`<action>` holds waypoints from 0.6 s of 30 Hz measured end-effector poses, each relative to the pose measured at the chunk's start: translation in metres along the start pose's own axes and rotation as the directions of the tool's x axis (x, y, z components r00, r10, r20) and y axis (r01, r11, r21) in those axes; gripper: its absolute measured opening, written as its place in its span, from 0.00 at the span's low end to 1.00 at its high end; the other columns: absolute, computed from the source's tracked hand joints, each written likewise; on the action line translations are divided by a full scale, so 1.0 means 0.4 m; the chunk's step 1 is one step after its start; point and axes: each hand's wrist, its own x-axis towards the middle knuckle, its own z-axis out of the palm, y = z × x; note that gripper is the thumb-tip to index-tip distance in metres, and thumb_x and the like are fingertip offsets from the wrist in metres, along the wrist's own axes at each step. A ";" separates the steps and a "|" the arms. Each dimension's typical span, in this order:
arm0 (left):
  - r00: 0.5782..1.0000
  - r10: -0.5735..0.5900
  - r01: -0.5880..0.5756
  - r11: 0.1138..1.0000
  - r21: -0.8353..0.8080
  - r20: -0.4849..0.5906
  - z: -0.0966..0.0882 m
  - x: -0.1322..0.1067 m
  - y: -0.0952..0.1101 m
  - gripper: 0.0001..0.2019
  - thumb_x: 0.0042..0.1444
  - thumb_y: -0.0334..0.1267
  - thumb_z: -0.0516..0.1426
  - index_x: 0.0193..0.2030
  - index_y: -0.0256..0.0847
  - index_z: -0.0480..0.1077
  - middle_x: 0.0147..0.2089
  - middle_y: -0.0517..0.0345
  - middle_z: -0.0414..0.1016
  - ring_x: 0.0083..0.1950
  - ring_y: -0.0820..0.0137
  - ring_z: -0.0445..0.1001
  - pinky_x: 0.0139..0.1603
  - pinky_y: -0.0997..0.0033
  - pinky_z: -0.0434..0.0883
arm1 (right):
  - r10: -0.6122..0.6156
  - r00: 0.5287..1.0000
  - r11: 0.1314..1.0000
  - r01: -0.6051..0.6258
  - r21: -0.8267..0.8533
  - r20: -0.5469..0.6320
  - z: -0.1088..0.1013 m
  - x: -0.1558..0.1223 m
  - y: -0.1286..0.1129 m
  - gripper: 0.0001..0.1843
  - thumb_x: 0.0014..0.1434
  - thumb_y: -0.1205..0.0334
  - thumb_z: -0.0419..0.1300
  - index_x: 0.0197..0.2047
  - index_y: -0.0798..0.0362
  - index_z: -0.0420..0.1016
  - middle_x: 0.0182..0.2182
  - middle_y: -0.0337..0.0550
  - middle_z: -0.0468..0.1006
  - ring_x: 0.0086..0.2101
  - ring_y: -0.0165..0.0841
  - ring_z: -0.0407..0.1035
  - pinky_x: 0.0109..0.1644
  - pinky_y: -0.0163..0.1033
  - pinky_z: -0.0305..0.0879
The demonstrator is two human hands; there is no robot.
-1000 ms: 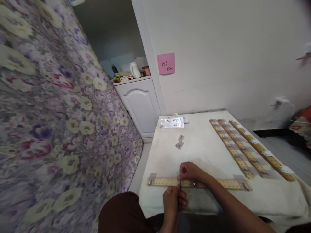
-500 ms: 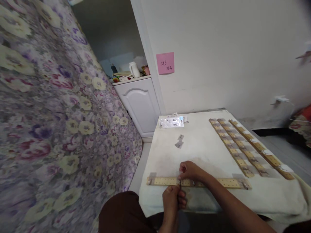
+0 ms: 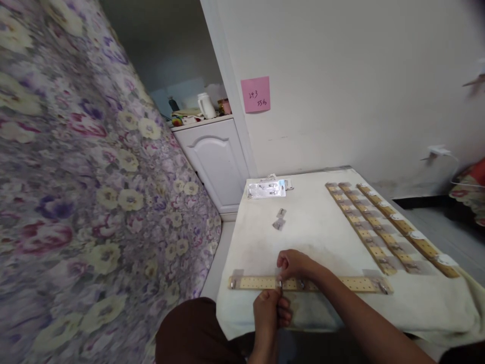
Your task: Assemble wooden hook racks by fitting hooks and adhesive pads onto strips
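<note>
A long tan perforated strip [image 3: 341, 284] lies along the near edge of a white-covered table [image 3: 326, 237], with small metal hooks and clear tape on it. My left hand [image 3: 270, 312] pinches a small metal piece at the strip's near edge. My right hand [image 3: 293, 264] rests on the strip from the far side, fingers curled and pinched on the same spot. What exactly sits between the fingertips is too small to make out.
Three more tan strips [image 3: 382, 230] lie side by side at the table's right. Two small clear packets [image 3: 279, 219] and a plastic blister pack [image 3: 266, 189] lie farther back. A floral bedspread [image 3: 87, 192] fills the left; a white cabinet [image 3: 214, 156] and a pink note [image 3: 255, 94] are behind.
Both hands stay at the same spot on the strip. The view has tilted slightly, shifting everything a little up in the picture.
</note>
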 end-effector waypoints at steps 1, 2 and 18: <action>1.000 -0.005 0.005 1.000 0.002 0.000 0.000 0.000 0.000 0.15 0.44 0.49 0.58 0.23 0.39 0.62 0.16 0.64 0.69 0.11 0.79 0.63 0.12 0.80 0.55 | 0.004 1.000 1.000 -0.004 -0.001 0.006 -0.001 0.002 0.000 0.21 0.33 0.59 0.70 0.34 0.51 0.74 0.29 0.36 0.76 0.28 0.29 0.67 0.28 0.31 0.56; 1.000 -0.009 0.009 1.000 0.005 0.000 0.000 0.001 0.000 0.15 0.44 0.49 0.58 0.23 0.39 0.62 0.16 0.64 0.69 0.12 0.78 0.63 0.12 0.80 0.56 | 0.008 1.000 1.000 -0.008 -0.002 0.013 -0.001 0.004 0.001 0.21 0.33 0.58 0.70 0.34 0.51 0.74 0.30 0.36 0.76 0.28 0.29 0.67 0.28 0.31 0.56; 0.997 0.053 -0.052 0.998 -0.020 0.055 -0.013 -0.020 0.007 0.20 0.41 0.55 0.60 0.24 0.39 0.62 0.16 0.64 0.70 0.14 0.76 0.66 0.15 0.78 0.60 | -0.073 0.997 0.989 0.077 0.123 -0.035 0.013 -0.004 0.020 0.18 0.36 0.60 0.68 0.34 0.54 0.75 0.27 0.36 0.76 0.27 0.27 0.66 0.28 0.29 0.59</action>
